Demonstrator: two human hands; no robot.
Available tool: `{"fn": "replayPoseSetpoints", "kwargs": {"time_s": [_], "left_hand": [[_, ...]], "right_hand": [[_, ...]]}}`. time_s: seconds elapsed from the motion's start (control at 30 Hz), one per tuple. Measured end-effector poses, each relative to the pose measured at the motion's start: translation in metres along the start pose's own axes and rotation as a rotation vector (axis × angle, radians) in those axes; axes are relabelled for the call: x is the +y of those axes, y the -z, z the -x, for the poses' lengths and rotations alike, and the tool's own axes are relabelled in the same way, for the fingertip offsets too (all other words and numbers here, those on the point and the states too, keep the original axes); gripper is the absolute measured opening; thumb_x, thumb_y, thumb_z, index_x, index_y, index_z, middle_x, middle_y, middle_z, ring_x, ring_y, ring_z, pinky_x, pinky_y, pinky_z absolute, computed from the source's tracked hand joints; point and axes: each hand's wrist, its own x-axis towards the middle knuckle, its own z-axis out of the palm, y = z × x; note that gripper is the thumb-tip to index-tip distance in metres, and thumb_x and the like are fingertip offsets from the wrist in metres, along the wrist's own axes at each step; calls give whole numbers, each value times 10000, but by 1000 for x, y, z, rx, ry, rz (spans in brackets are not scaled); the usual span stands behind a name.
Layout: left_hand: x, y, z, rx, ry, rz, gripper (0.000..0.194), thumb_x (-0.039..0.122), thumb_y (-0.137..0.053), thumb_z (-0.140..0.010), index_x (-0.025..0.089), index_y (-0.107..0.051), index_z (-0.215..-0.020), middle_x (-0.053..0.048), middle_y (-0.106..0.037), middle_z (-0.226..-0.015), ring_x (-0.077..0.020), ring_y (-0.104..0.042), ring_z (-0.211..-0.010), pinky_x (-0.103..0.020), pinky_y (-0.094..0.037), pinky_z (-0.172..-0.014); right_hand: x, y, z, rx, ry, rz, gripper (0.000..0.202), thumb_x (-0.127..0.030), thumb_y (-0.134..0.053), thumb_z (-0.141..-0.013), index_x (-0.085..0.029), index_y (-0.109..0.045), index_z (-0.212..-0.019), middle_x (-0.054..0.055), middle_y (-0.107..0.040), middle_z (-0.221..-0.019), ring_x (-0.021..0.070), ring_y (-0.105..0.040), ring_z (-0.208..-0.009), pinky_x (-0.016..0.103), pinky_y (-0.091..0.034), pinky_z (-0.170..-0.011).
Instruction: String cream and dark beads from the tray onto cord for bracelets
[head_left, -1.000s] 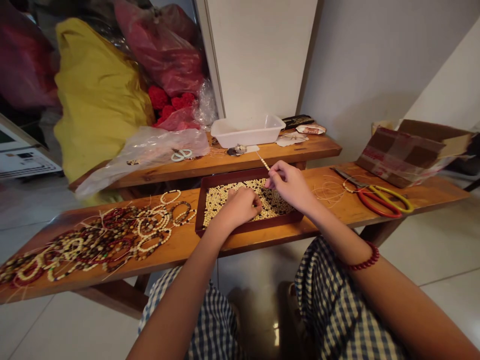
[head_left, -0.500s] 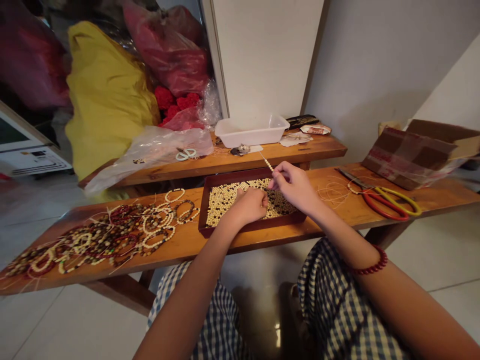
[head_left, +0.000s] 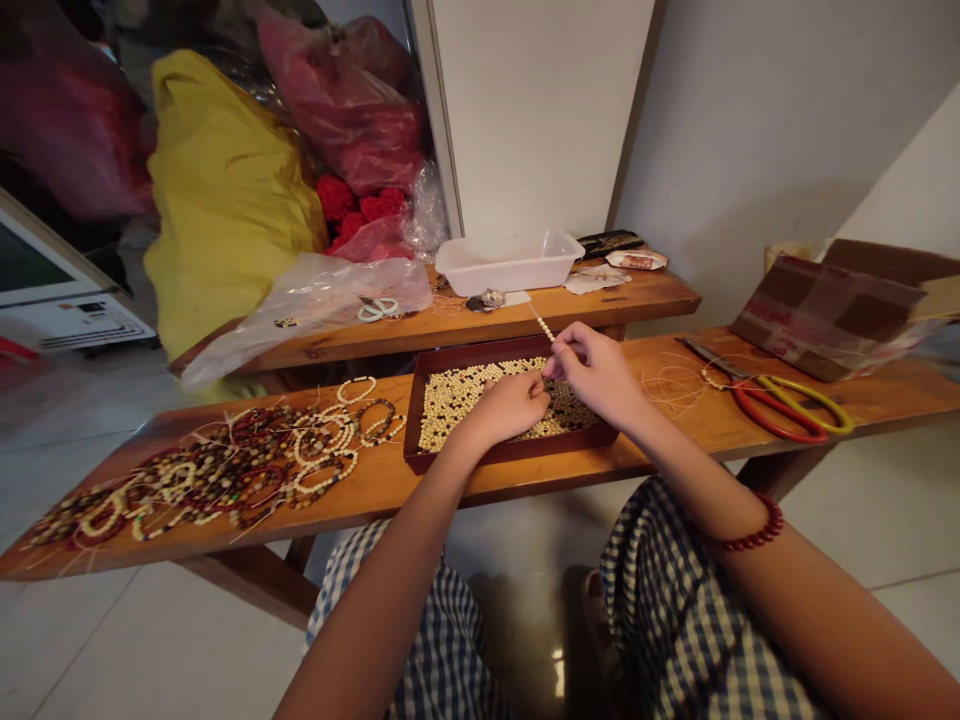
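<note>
A dark red tray (head_left: 414,440) full of small cream and dark beads (head_left: 457,395) rests on the wooden bench. Above its far right part, my right hand (head_left: 596,375) pinches a string of cream beads (head_left: 545,327), whose thread end sticks up toward the back. My left hand (head_left: 510,405) hovers low over the beads with curled fingers, its fingertips close to the right fingertips. Whatever lies between the left fingers is hidden. A red bead bracelet (head_left: 756,527) circles my right forearm.
A heap of bead bracelets (head_left: 247,460) lies left on the bench. To the right are scissors with red and yellow handles (head_left: 795,405), loose thread (head_left: 671,385) and a cardboard box (head_left: 832,310). On the rear bench stand a white plastic tub (head_left: 510,265) and small white scissors (head_left: 377,309).
My left hand has risen slightly from the beads toward the right fingertips. The right hand still pinches the bead string. The whole view has shifted a little.
</note>
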Motion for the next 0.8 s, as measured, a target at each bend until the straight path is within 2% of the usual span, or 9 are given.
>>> {"fn": "replayPoseSetpoints", "kwargs": {"time_s": [0.2, 0.3, 0.47, 0.63, 0.8], "left_hand": [[0, 6, 1, 5, 3, 118, 50, 207, -354, -808, 208, -388, -772, 30, -455, -651, -115, -431, -591, -234, -341, -548], [-1, 10, 5, -48, -11, 237, 46, 177, -357, -812, 212, -383, -825, 54, -424, -602, -104, -413, -555, -218, -338, -533], [-4, 13, 9, -119, 26, 443, 61, 185, -346, -859, 206, -354, -916, 67, -514, -579, -97, -487, -562, -223, -403, -598], [-1, 20, 9, -87, 86, 594, 48, 154, -386, -862, 175, -422, -838, -6, -642, -642, -105, -594, -637, -253, -464, -675], [1, 32, 13, 48, 271, 828, 59, 161, -520, -807, 143, -514, -751, -52, -686, -697, -113, -637, -655, -274, -485, -707]], "right_hand": [[-2, 1, 0, 19, -13, -27, 104, -258, -435, -862, -211, -469, -776, 26, -656, -647, 154, -625, -603, 327, -495, -665], [-3, 2, 0, 23, -20, -39, 102, -254, -438, -861, -211, -465, -772, 27, -659, -646, 151, -627, -605, 325, -499, -667], [-3, 5, 0, 30, -27, -49, 112, -264, -444, -862, -205, -467, -769, 34, -667, -666, 145, -628, -614, 314, -498, -659], [-6, 8, 1, 57, -37, -57, 115, -266, -447, -863, -202, -474, -773, 35, -664, -660, 143, -629, -616, 310, -496, -652], [-11, 10, 4, 85, -39, -72, 114, -264, -448, -867, -206, -472, -772, 42, -667, -666, 144, -625, -609, 318, -500, -639]]}}
